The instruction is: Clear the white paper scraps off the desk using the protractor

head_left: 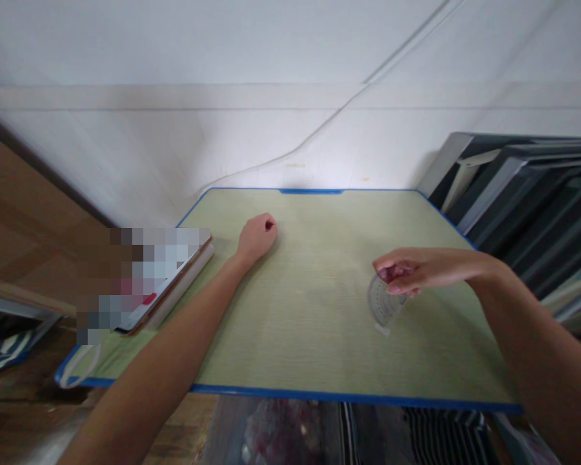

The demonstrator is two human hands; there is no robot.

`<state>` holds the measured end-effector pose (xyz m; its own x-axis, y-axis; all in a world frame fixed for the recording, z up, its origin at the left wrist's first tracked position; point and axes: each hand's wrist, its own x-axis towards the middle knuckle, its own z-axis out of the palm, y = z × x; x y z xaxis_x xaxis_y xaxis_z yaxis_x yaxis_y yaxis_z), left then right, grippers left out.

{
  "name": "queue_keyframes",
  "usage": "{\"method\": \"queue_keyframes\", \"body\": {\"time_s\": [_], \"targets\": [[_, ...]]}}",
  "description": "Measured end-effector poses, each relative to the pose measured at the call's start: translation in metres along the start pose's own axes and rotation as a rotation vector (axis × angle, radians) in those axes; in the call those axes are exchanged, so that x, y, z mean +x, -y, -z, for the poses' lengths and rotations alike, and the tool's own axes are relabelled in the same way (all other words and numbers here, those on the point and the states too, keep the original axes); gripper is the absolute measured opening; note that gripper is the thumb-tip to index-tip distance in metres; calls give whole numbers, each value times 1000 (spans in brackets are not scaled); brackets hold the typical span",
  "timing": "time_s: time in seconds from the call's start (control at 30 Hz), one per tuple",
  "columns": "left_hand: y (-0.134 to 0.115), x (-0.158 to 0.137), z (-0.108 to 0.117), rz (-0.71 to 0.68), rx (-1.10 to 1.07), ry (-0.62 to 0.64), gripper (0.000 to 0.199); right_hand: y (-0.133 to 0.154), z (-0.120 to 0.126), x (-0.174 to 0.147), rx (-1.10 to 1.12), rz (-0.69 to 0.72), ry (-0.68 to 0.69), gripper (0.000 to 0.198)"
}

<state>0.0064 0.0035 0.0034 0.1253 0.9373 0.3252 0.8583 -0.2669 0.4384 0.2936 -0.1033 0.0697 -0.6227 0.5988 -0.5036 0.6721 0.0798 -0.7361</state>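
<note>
A clear plastic protractor (381, 302) with printed markings hangs from my right hand (409, 270), pinched between thumb and fingers. It is tilted, with its curved edge toward the left, over the right part of the pale green table (300, 336). My left hand (259, 236) rests on the table left of centre, curled into a fist. Nothing shows in the left fist. The fingers of my right hand hide the upper part of the protractor.
A thick book or box-like stack (184, 284), partly pixelated, lies on the table's left side, with a white strap (82, 368) near the corner. Dark folders (527, 187) stand beyond the right edge. A white wall (252, 139) with a cable (314, 134) rises behind.
</note>
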Motion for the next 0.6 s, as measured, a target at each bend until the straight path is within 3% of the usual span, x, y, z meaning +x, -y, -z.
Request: {"method": "queue_keyframes", "body": {"time_s": [0.3, 0.6], "targets": [[0, 0, 1, -3, -5, 12, 20, 0, -1, 4, -30, -39, 42, 30], [-1, -1, 2, -1, -11, 13, 21, 6, -8, 4, -73, -39, 174, 23]]}}
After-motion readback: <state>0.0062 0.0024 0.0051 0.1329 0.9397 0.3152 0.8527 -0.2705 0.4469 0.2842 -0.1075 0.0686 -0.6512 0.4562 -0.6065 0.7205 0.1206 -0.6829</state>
